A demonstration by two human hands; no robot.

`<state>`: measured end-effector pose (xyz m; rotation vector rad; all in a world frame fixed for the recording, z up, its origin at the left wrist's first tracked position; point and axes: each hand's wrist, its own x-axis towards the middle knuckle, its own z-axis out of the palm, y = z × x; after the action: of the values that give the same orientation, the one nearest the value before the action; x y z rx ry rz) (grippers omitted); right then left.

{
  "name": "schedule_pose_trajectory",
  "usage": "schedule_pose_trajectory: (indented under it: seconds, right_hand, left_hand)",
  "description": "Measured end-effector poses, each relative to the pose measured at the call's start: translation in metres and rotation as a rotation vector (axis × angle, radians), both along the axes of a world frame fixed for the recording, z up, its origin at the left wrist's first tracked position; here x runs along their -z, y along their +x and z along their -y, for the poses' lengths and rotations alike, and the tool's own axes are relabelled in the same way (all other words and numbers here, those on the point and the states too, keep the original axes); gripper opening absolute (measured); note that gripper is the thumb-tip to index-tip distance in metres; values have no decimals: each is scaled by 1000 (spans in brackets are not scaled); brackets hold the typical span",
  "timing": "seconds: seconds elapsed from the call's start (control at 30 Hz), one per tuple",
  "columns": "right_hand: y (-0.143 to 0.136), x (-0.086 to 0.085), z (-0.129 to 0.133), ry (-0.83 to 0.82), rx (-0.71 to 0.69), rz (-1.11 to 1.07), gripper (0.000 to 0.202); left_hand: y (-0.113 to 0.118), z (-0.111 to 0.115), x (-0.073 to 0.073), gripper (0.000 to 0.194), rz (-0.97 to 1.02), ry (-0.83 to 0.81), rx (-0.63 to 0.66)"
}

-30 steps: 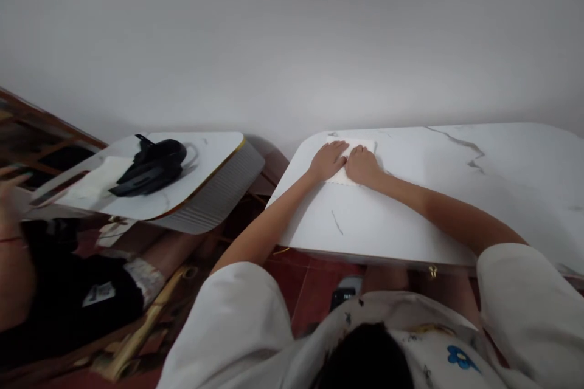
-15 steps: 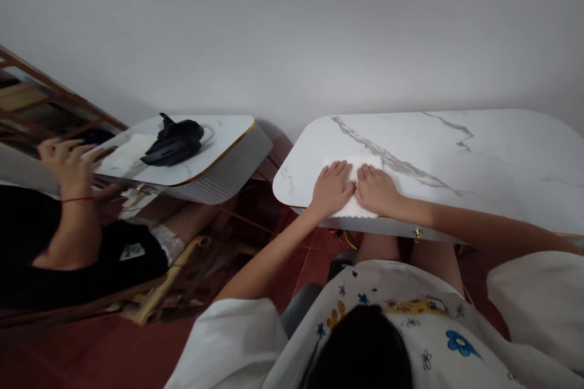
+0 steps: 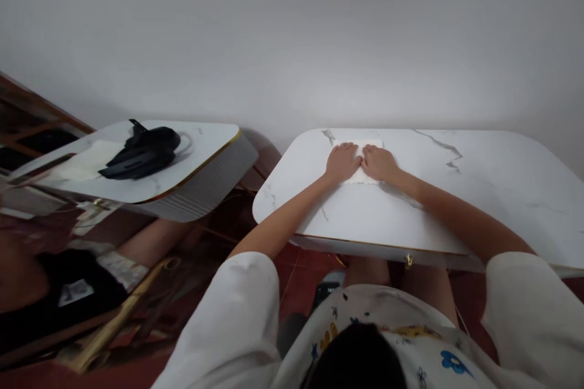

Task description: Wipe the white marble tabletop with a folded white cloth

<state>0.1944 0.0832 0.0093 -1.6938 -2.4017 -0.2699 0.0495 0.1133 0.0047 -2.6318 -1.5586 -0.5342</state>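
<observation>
A white cloth (image 3: 361, 178) with a wavy front edge lies on the white marbled tabletop (image 3: 493, 176), towards its back left part. My left hand (image 3: 343, 162) rests flat on the left side of the cloth, fingers stretched forward. Beside it my right hand (image 3: 379, 163) is laid flat on the right side, its fingers also out. The two thumbs meet or nearly meet in the middle. Both palms hide much of the cloth.
A second marbled table (image 3: 207, 134) on the left bears a black bag-like object (image 3: 143, 155) and a pale cloth (image 3: 89, 161). Another person's leg (image 3: 155, 240) shows beside a bamboo chair (image 3: 114, 316). A small gold knob (image 3: 409, 261) is on my table's front. Behind stands a wall (image 3: 292, 36).
My hands have pushed the cloth away from the table's front edge, towards the wall. The view has shifted to the right, and the other person's raised hand has gone out of sight.
</observation>
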Motion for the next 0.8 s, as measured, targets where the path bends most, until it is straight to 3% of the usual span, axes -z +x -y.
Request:
schedule_pose_trajectory:
  seconds: [0.23, 0.43, 0.53, 0.63, 0.8]
  right_hand:
    - [-12, -5, -79, -28, 9, -38, 37]
    - [14, -5, -108, -10, 116, -82, 35]
    - [38, 1, -100, 41, 181, -96, 36]
    - [54, 6, -76, 97, 208, -88, 40]
    - [47, 5, -17, 114, 192, -22, 43]
  left_hand:
    - [-10, -76, 3, 41, 17, 26, -81]
    - [23, -117, 0, 39, -28, 60, -18]
    - [50, -116, -3, 39, -46, 57, 78]
    - [67, -101, -5, 41, -72, 50, 176]
    - [59, -52, -4, 45, -87, 17, 251]
